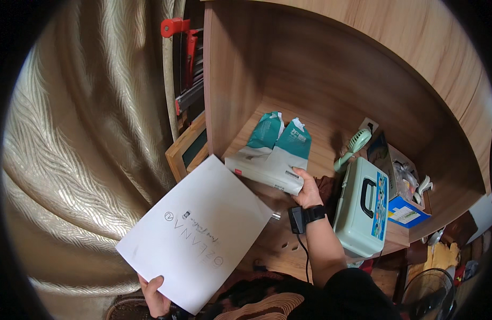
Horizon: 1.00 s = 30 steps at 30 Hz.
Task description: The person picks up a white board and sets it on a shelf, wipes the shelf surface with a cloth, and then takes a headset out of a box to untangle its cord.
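White sheet [166, 240] is pinched along lower-left edge by left hand [156, 298]. Teal-and-white pack [264, 162], beyond sheet in cabinet [315, 69], is gripped at near-right corner by right hand [308, 192], nearer one. Hands are held apart; pack's long axis is slanted rightward, toward wearer.

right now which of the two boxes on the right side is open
The blue-fronted cardboard box, the one farther from your right hand. You can see into its open top, while the pale green box beside it is shut.
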Motion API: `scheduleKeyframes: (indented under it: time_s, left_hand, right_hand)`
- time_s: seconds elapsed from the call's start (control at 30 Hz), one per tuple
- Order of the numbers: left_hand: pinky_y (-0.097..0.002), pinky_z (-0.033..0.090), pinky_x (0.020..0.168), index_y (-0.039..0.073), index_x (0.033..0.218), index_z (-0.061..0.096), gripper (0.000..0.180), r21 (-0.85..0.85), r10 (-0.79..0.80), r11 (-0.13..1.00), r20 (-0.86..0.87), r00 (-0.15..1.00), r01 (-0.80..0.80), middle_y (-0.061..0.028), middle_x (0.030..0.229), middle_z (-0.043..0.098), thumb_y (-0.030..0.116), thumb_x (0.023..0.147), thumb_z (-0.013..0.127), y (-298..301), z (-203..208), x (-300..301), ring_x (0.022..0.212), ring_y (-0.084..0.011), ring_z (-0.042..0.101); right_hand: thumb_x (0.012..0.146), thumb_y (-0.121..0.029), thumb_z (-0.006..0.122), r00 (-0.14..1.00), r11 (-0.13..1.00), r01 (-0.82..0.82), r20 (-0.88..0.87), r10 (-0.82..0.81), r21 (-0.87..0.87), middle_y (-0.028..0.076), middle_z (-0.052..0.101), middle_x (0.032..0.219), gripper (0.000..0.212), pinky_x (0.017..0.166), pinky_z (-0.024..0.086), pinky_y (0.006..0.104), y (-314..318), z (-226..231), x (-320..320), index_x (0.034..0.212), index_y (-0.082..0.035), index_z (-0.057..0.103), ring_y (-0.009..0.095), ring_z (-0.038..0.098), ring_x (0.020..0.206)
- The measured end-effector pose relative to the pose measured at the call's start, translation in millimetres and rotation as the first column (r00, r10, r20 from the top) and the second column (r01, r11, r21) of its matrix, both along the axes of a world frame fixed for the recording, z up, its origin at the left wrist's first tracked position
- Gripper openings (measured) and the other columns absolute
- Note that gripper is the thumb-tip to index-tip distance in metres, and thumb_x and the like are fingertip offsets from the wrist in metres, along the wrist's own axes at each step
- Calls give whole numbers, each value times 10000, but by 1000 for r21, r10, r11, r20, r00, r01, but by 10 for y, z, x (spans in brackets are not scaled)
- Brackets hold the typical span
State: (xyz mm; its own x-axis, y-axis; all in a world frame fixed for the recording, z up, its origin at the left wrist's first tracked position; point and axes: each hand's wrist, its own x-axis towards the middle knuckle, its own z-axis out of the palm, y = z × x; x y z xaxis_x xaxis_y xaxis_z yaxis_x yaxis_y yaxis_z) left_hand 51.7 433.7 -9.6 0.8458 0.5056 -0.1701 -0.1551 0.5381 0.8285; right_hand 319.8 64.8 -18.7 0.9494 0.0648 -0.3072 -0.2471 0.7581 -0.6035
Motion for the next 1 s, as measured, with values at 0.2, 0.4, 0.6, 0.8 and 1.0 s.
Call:
scheduleKeyframes:
  time_s: [0.2,0.4,0.6,0.8,1.0]
  left_hand:
    - [-368,457,855,-19,1271,313,668,-107,-67,991,87,994,76,-174,1115,479,64,671,595,-234,-30,223,1000,-280,520]
    - [-364,424,882,7,1260,334,611,-180,-146,969,133,980,169,-141,1118,487,-3,687,546,-601,-75,531,1017,-252,503]
    - [-353,398,872,51,1165,414,469,-204,-187,956,121,975,209,-77,1083,504,2,719,551,-1164,-297,1156,1016,-214,483]
    - [-342,407,860,57,1154,422,458,-314,-242,897,241,940,312,-70,1096,508,-11,735,594,-1794,-408,1966,1019,-213,491]
    - [-388,389,893,83,1231,374,495,-168,-364,908,142,920,385,-60,1174,470,98,799,617,-1977,-480,2512,1059,-220,453]
  right_hand:
    - [779,-113,597,982,994,95,157,-103,58,141,571,1056,358,843,473,419,-145,382,79,1101,-8,481,290,571,948]
    - [782,-92,589,936,979,193,286,-205,69,133,577,1033,330,812,494,413,-136,906,-43,1085,-9,488,285,578,934]
    - [788,-84,578,895,972,207,379,-235,114,144,573,1038,339,801,498,428,-108,1172,-133,1102,-2,478,293,577,933]
    - [769,-98,596,934,984,168,311,-176,51,142,571,1043,380,826,480,441,-98,885,-177,1115,-5,471,291,572,941]
    - [781,-139,597,984,999,43,174,-42,-2,138,558,1069,369,858,451,437,-99,153,-35,1108,-17,480,283,549,981]
